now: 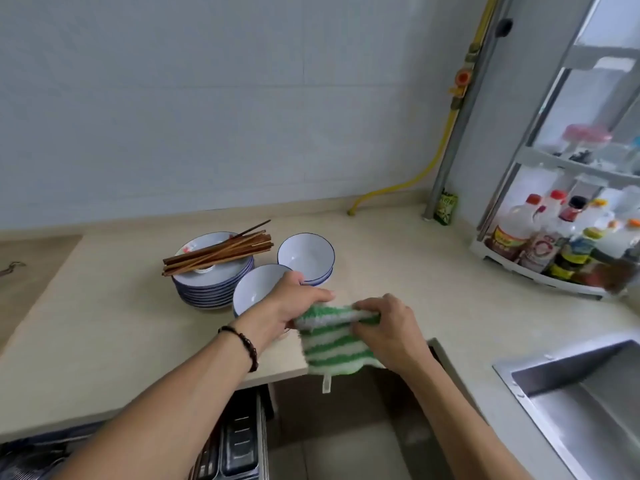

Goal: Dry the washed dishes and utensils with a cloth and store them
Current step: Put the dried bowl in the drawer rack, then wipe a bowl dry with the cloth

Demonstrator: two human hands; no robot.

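A green-and-white striped cloth (332, 344) hangs over the counter's front edge, held by both hands. My left hand (294, 299) pinches its upper left corner and my right hand (384, 323) grips its upper right side. Behind my left hand sits a white bowl with a blue rim (254, 289), partly hidden by the wrist. A second stack of blue-rimmed bowls (306, 256) stands further back. To the left, a stack of blue-rimmed plates (214, 275) carries a bundle of brown chopsticks (218, 252).
The beige countertop (104, 334) runs left to right. A steel sink (581, 400) is at the lower right. A white corner rack with several bottles (554, 237) stands at the back right. An open drawer with a rack (235, 445) shows below the counter.
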